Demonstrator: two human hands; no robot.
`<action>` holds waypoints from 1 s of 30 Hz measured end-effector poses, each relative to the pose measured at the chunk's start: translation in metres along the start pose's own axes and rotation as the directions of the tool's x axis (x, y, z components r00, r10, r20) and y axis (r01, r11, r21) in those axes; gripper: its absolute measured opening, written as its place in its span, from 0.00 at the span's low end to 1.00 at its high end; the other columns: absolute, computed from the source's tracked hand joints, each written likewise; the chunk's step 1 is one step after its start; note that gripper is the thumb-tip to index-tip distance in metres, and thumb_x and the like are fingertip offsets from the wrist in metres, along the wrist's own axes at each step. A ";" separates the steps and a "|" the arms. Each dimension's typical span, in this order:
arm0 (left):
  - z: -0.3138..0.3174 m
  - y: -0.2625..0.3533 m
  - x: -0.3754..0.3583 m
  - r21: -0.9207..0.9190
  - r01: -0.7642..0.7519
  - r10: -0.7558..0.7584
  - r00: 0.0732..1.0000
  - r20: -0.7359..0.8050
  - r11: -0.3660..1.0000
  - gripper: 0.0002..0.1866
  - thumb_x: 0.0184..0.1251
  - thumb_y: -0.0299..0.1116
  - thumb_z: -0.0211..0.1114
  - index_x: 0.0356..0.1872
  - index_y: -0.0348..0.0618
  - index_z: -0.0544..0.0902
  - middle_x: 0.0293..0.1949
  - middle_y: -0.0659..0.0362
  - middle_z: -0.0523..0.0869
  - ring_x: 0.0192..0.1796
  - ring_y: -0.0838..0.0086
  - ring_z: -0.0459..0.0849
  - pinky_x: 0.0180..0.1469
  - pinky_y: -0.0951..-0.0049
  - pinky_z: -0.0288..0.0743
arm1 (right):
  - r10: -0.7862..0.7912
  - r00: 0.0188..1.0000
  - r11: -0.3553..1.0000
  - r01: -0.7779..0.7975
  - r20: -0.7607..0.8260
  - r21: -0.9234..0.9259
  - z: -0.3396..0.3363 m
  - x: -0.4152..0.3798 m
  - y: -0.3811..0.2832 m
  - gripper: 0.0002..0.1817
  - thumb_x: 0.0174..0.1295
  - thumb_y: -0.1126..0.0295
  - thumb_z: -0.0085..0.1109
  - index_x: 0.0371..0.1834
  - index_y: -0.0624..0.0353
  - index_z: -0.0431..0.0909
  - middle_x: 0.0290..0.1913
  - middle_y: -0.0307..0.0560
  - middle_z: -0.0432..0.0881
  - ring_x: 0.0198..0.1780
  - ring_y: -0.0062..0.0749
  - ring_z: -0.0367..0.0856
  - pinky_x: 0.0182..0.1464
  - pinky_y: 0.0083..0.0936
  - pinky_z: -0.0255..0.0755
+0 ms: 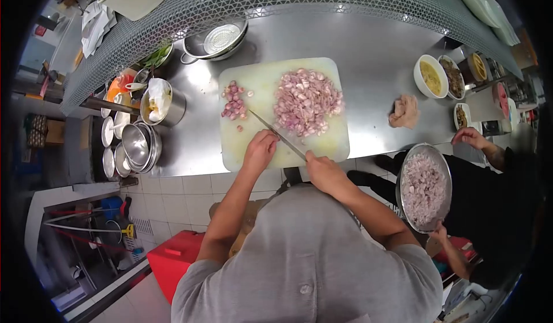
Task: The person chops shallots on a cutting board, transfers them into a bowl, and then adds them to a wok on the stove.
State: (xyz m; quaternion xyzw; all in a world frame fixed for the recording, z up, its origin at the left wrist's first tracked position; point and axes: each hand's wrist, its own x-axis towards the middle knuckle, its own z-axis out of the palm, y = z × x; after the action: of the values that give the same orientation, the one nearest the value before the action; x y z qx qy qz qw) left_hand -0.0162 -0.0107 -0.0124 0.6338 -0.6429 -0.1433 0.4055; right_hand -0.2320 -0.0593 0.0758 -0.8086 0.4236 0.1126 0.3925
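Observation:
My right hand [324, 172] is wrapped round the handle of a long knife [282, 138], whose blade points up and left over a pale cutting board [247, 144]. Close beside the blade, my left hand [262, 148] has its fingers pressed together; what they hold, if anything, is too small to tell. A large heap of cut shallots [306, 101] lies on the board's right half. The small pile of whole, redder shallots [234, 100] is at the board's upper left, beyond the knife tip, with a few loose pieces near it.
At right a co-worker [489, 208] holds a metal bowl of chopped shallots [423, 189]. A crumpled cloth [404, 111] and a white bowl [431, 76] are right of the board. Metal bowls [141, 147] and a pot [173, 111] stand left; a colander [222, 38] sits behind.

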 end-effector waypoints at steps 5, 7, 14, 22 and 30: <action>0.002 -0.002 0.000 -0.003 -0.018 0.018 1.000 -0.008 1.000 0.06 0.52 0.16 0.67 0.31 0.34 0.83 0.38 0.52 0.83 0.42 0.57 0.83 0.45 0.63 0.79 | 0.006 1.000 1.000 -0.005 0.009 -0.025 0.000 0.001 0.005 0.10 0.67 0.76 0.44 0.49 0.68 0.68 0.38 0.72 0.82 0.43 0.69 0.83 0.46 0.57 0.75; 0.002 -0.001 -0.002 -0.003 -0.009 0.009 1.000 0.000 1.000 0.06 0.52 0.16 0.67 0.31 0.34 0.83 0.38 0.52 0.83 0.42 0.57 0.83 0.45 0.63 0.79 | 0.015 1.000 1.000 -0.015 -0.005 -0.017 0.005 -0.002 0.004 0.10 0.67 0.76 0.44 0.49 0.68 0.68 0.38 0.72 0.82 0.43 0.70 0.83 0.46 0.57 0.75; 0.006 -0.011 -0.003 0.022 -0.047 0.047 0.999 -0.003 0.999 0.06 0.52 0.16 0.67 0.31 0.35 0.83 0.39 0.52 0.84 0.42 0.56 0.83 0.45 0.62 0.79 | -0.053 0.997 0.998 0.055 -0.059 0.034 0.035 0.002 0.026 0.12 0.66 0.76 0.46 0.50 0.68 0.69 0.41 0.73 0.82 0.46 0.68 0.82 0.48 0.56 0.74; 0.002 0.006 0.007 0.122 -0.090 0.074 0.989 0.128 0.988 0.08 0.55 0.17 0.67 0.36 0.37 0.83 0.40 0.51 0.83 0.44 0.56 0.83 0.46 0.62 0.79 | 0.078 0.992 0.988 -0.064 -0.099 0.142 0.014 -0.012 0.016 0.10 0.66 0.74 0.48 0.48 0.65 0.70 0.37 0.67 0.82 0.40 0.65 0.82 0.43 0.56 0.74; 0.002 -0.008 0.005 0.094 -0.076 0.066 0.992 0.106 0.993 0.07 0.53 0.17 0.68 0.34 0.36 0.82 0.40 0.51 0.83 0.46 0.55 0.82 0.50 0.60 0.77 | -0.002 0.997 0.997 0.008 -0.081 0.072 0.022 -0.017 0.017 0.11 0.66 0.76 0.45 0.49 0.67 0.70 0.42 0.70 0.83 0.47 0.68 0.82 0.49 0.56 0.75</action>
State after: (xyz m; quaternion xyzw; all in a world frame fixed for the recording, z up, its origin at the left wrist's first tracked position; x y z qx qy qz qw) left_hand -0.0117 -0.0177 -0.0174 0.6214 -0.6912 -0.1294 0.3455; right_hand -0.2524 -0.0388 0.0606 -0.7990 0.4408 0.0634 0.4040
